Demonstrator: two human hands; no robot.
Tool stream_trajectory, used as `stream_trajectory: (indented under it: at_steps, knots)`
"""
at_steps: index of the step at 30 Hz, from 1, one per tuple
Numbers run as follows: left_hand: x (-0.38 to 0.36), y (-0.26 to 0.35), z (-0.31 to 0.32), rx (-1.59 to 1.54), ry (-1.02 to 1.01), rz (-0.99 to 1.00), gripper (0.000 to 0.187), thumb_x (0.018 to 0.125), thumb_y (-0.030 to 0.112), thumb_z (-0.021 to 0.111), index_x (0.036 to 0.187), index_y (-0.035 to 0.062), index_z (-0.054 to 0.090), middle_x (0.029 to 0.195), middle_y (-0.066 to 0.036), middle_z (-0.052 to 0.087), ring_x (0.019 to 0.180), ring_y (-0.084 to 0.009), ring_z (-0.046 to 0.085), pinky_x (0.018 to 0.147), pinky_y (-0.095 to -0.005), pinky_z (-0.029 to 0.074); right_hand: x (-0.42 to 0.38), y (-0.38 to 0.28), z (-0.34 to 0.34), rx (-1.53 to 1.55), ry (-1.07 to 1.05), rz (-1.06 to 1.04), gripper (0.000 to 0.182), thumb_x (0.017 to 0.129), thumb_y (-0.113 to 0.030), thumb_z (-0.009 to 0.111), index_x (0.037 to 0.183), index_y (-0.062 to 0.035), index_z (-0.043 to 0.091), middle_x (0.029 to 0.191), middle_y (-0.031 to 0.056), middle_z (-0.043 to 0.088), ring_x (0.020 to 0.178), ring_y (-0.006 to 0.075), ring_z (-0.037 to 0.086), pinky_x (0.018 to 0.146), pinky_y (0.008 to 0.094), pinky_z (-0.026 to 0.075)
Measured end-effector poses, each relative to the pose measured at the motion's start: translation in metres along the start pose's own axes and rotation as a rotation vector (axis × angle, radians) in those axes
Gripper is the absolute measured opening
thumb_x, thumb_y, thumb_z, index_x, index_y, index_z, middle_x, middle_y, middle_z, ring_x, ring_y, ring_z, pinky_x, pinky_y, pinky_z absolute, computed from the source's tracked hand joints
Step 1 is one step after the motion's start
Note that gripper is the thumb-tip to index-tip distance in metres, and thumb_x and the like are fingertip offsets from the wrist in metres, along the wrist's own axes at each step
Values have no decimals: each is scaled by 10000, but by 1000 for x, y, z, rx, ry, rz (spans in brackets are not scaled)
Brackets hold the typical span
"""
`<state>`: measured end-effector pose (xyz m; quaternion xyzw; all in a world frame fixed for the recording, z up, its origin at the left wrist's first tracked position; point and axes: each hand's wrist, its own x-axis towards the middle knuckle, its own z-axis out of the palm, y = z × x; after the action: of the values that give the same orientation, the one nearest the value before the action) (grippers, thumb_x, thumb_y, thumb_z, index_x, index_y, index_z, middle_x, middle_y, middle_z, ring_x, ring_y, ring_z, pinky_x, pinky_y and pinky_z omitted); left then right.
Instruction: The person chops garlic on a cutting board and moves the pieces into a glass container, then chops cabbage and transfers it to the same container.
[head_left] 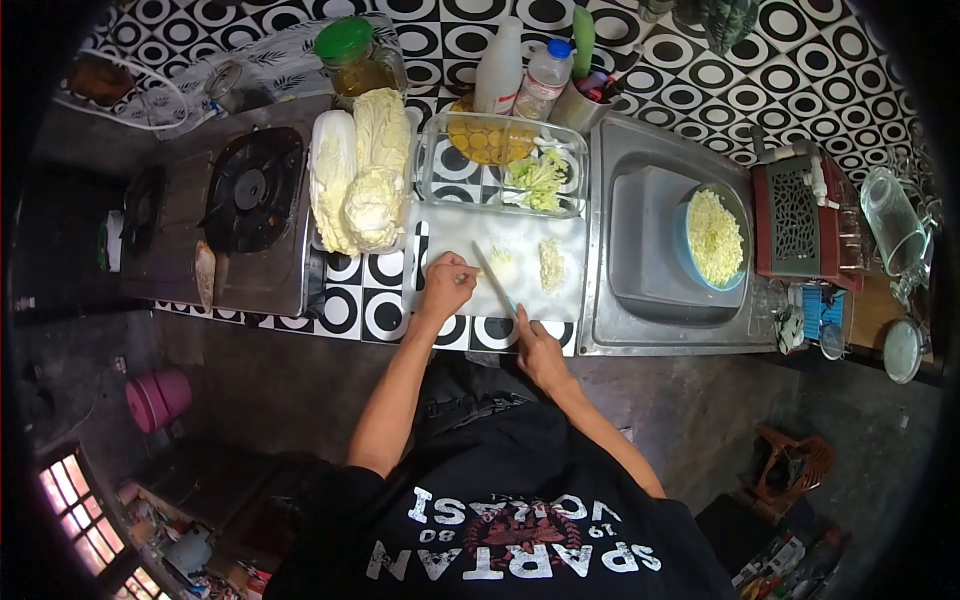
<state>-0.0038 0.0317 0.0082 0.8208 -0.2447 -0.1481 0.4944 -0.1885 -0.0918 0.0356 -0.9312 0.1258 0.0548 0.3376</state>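
1. Right hand (541, 354): clamped on the knife (497, 280), blade slanting up and away over the cutting board (568, 304).
2. Left hand (453, 284): fingertips bunched together, near the blade. Whether a scrap is pinched in them, can't tell. Hands are apart from each other.
3. Cut pieces on board: small scatter (502, 262) beside the blade, plus a fuller strip of chopped pieces (551, 266) right of it.
4. Already chopped: heaped cabbage (716, 235) in the blue bowl (686, 254), which sits inside the grey tub (648, 245) at the sink. Looks like the bulk of the finished cutting so far.
5. Partly handled: loose leafy pieces (540, 181) in the glass dish (432, 185), behind the board.
6. Uncut: pale leafy heads (379, 135) left of the dish, beside the stove (225, 270). Still whole-looking.
7. My read: well underway, not finished. Board pieces aren't in the bowl; a good share looks unchopped.
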Motion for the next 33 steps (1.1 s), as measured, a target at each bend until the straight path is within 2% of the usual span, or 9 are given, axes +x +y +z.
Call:
stream_trajectory:
  at_steps: [4, 9, 13, 16, 23, 25, 29, 31, 33]
  knots:
    - [1, -6, 3, -3, 21, -13, 106, 666, 54, 694, 771, 49, 703, 731, -83, 574, 625, -191, 558, 582, -292, 456, -11, 2, -2, 26, 0, 20, 778, 678, 43, 571, 1383, -64, 261, 865, 209, 535, 679, 387, 570, 606, 452, 468]
    - [3, -7, 4, 41, 24, 1, 83, 652, 58, 696, 735, 55, 696, 721, -64, 572, 596, -182, 549, 571, -286, 453, -8, -3, 7, 105, 67, -63, 707, 685, 43, 564, 1348, -33, 330, 833, 193, 541, 661, 370, 565, 597, 433, 469]
    - [1, -3, 6, 61, 29, -2, 72, 642, 59, 697, 713, 55, 685, 720, -59, 572, 597, -182, 554, 567, -287, 455, 1, -6, 10, 19, 42, -17, 738, 683, 38, 573, 1363, -51, 300, 853, 190, 544, 676, 379, 569, 610, 445, 475]
    - [-1, -4, 5, 50, 49, 29, 78, 635, 59, 697, 711, 60, 679, 719, -58, 571, 598, -186, 560, 565, -287, 461, 15, -16, 3, 11, -66, 53, 819, 670, 19, 594, 1394, -103, 231, 918, 202, 540, 721, 401, 577, 643, 466, 483]
    - [0, -2, 8, 45, 68, 2, 92, 635, 59, 700, 725, 61, 683, 713, -59, 567, 610, -190, 565, 588, -287, 466, -10, 1, 6, -20, -40, 69, 817, 668, 19, 590, 1394, -93, 232, 913, 208, 540, 750, 396, 575, 658, 451, 485]
    - [0, -2, 6, 58, 66, 18, 94, 640, 59, 701, 731, 56, 683, 714, -59, 566, 612, -189, 563, 592, -285, 465, -6, 0, 4, 43, 101, 13, 696, 695, 80, 543, 1349, -27, 332, 755, 175, 540, 632, 338, 543, 600, 418, 447]
    - [-1, -2, 2, 30, 6, 37, 107, 694, 58, 686, 800, 54, 695, 762, -65, 587, 640, -179, 565, 607, -278, 461, -8, 2, 6, 71, 196, -60, 651, 723, 82, 535, 1339, -23, 353, 724, 175, 537, 630, 325, 544, 599, 409, 445]
    - [-3, 4, 1, -15, -23, 35, 121, 718, 58, 675, 837, 57, 699, 793, -66, 601, 659, -173, 571, 615, -271, 460, -14, 0, 5, 96, 169, -11, 675, 722, 37, 541, 1355, -66, 331, 824, 196, 553, 700, 371, 571, 629, 437, 475]
    - [-9, 10, -5, -163, 20, -32, 159, 758, 56, 644, 909, 65, 695, 866, -71, 625, 704, -164, 588, 630, -261, 460, -15, 0, 6, 115, 187, -37, 664, 736, 25, 545, 1357, -66, 327, 799, 190, 543, 685, 369, 566, 620, 434, 474]
